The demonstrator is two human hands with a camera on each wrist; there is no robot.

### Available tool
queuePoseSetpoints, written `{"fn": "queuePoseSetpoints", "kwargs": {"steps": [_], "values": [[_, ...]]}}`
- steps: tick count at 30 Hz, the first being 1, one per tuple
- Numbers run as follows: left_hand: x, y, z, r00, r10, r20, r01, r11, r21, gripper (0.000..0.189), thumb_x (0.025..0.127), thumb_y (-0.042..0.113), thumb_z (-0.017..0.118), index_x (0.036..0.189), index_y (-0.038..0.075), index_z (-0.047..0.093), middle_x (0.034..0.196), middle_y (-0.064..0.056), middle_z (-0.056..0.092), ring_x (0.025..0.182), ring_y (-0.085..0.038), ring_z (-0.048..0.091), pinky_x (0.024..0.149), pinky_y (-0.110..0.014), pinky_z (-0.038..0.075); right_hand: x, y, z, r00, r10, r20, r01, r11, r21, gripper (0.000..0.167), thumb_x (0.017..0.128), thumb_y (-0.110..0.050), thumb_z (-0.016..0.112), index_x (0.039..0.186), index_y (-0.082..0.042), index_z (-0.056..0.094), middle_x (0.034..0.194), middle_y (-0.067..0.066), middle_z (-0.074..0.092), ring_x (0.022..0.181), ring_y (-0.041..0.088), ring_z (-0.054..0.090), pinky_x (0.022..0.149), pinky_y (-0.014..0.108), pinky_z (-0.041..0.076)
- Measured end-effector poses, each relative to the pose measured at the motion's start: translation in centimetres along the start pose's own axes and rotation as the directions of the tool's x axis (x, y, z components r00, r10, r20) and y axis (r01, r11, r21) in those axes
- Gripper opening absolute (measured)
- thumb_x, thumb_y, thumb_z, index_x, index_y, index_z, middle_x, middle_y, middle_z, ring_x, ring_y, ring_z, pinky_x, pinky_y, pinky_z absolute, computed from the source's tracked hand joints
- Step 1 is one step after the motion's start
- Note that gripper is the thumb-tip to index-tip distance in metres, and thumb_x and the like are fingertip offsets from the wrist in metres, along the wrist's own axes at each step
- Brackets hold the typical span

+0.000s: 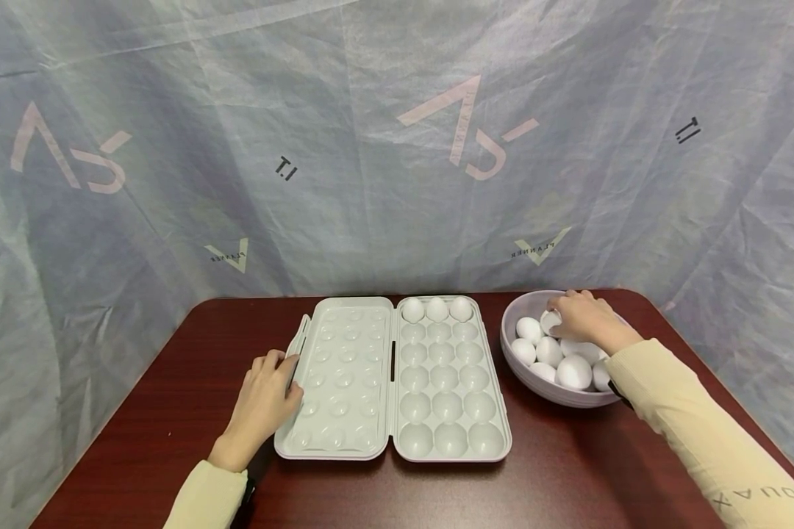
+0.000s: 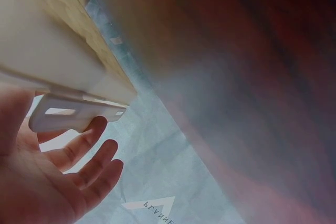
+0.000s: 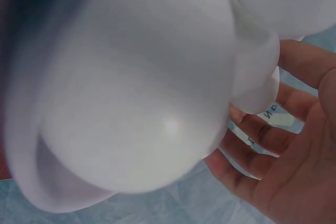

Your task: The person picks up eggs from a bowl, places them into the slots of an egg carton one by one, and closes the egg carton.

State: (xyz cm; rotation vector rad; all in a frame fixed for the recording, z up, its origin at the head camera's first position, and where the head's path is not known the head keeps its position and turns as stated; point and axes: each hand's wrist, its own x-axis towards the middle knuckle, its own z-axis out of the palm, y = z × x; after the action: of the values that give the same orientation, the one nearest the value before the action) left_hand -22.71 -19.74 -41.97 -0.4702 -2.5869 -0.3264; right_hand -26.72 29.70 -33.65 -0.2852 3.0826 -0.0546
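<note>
A white plastic egg carton [image 1: 393, 441] lies unfolded on the table, its dimpled lid [image 1: 331, 367] to the left. Three eggs [image 1: 437, 308] fill the far row of the cupped half. My left hand [image 1: 265, 393] holds the lid's left edge by the slotted latch flap [image 2: 79, 114], fingers bent about it. Over at the right, my right hand [image 1: 585, 319] reaches into a pale lilac bowl [image 1: 536, 382] of white eggs. Its thumb and fingers pinch an egg [image 1: 551, 322] near the bowl's far side. In the right wrist view a nearer egg [image 3: 142, 87] covers much of the scene.
Under everything is a dark red-brown table [image 1: 172, 411] with rounded far corners. A grey-blue printed sheet [image 1: 344, 184] hangs behind it and down both sides. The bowl stands just right of the carton, close to the table's right edge.
</note>
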Motion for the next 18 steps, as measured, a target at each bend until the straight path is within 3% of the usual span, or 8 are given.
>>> {"fn": "queuePoseSetpoints", "kwargs": {"steps": [7,18], "values": [[0.02,-0.02,0.04,1.0,0.004,-0.007,-0.004,1.0,0.004,0.037,0.072,0.007,0.062,0.108,-0.003,0.064,0.102,-0.019,0.055,0.092,-0.039,0.051,0.069,-0.047,0.042,-0.12,0.26,-0.36,0.999,0.01,-0.035,-0.01,1.0,0.021,0.039,0.075,-0.021,0.068,0.104,0.002,0.057,0.102,0.022,0.058,0.095,0.043,0.05,0.071,0.058,0.04],[-0.02,0.02,0.01,1.0,-0.003,-0.002,0.003,1.0,0.0,0.037,0.073,0.007,0.061,0.108,-0.003,0.064,0.103,-0.019,0.055,0.092,-0.039,0.051,0.07,-0.047,0.042,-0.19,0.45,-0.76,0.989,-0.034,-0.14,0.037,0.999,0.014,0.039,0.071,-0.022,0.067,0.105,-0.004,0.061,0.1,0.02,0.057,0.092,0.042,0.05,0.071,0.057,0.04]]}}
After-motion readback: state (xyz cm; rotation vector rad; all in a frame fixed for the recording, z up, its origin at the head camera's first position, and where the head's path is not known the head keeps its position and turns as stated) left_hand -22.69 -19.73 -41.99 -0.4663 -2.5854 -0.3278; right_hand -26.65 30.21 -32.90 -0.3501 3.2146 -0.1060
